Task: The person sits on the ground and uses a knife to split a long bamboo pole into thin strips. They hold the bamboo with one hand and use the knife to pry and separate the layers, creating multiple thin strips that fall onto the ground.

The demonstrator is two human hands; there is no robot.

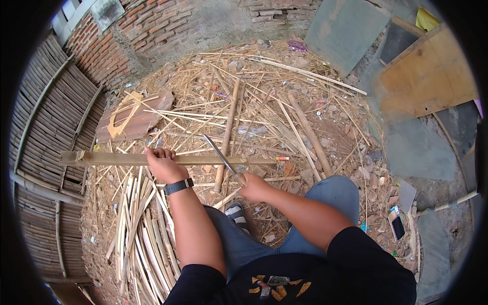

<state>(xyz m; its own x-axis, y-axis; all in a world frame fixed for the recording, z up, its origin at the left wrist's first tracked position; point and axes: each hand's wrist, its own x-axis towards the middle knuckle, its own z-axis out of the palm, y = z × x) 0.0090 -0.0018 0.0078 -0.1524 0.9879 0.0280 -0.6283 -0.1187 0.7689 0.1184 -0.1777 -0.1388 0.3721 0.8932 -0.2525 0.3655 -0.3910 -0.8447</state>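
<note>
A long, flat bamboo slat (117,159) lies crosswise in front of me. My left hand (161,163), with a dark watch on its wrist, is wrapped round the slat left of its middle. In my right hand (253,187) is the handle of a long-bladed knife (220,153). Its blade slants up and to the left, crossing the slat to the right of my left hand. Whether the edge touches the slat or only passes over it, I cannot tell.
A pile of split bamboo strips (147,239) lies at lower left. Bamboo poles (229,134) and loose strips litter the ground ahead. A phone (396,223) lies at right. A bamboo fence (43,122) stands left, a brick wall (168,30) behind, and boards (427,76) lean at right.
</note>
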